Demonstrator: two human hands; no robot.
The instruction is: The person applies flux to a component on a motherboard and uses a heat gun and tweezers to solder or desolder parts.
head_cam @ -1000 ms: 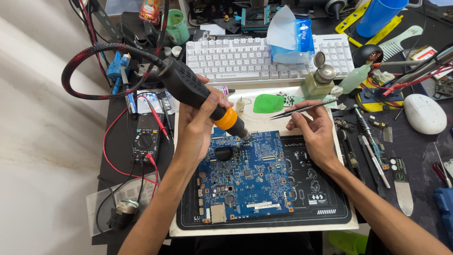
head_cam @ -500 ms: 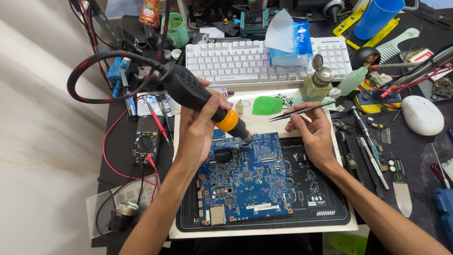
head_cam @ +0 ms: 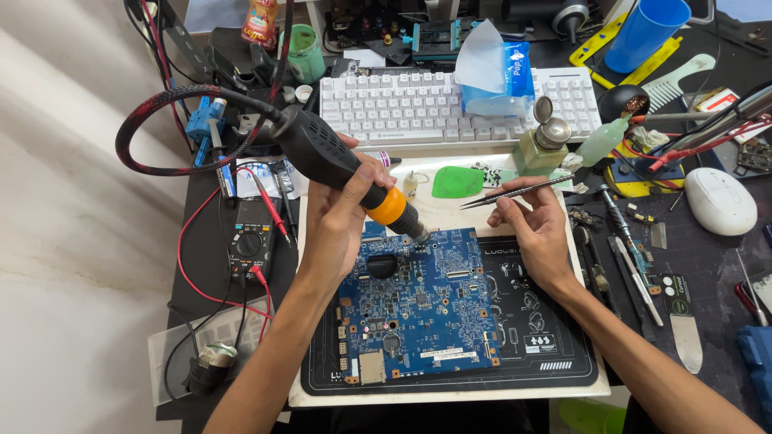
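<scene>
**Hot-air handle and tweezers over a blue circuit board**

A crowded dark workbench (head_cam: 708, 265) fills the frame, with a pale wall or sheet down the left side. At lower centre a blue circuit board (head_cam: 418, 309) lies flat on a black work mat (head_cam: 531, 337), which sits on a lighter sheet.

The left hand (head_cam: 338, 229) is wrapped tight around a black hot-air handle (head_cam: 330, 157) with an orange collar; the handle slants from upper left down to the right, and its metal nozzle stands at the board's top edge, touching or just above it, I cannot tell which. A red-and-black braided hose (head_cam: 161, 100) loops away from the handle toward the upper left.

The right hand (head_cam: 539, 233) rests near the board's upper right corner, fingers pinched narrow on a pair of tweezers (head_cam: 515, 193) that lies almost level, tips pointing left, above the mat and apart from the board.

Between the two tools lies a green oval pad (head_cam: 457, 182). Above it stands a white keyboard (head_cam: 402, 108) with a blue tissue pack (head_cam: 503, 76) on it. A glass dispenser bottle (head_cam: 539, 149) stands just right of the pad. A multimeter (head_cam: 249, 241) with red leads lies left of the left hand. A white mouse (head_cam: 720, 201) sits at the right edge, and a blue cup (head_cam: 647, 32) stands in the upper right corner.
</scene>
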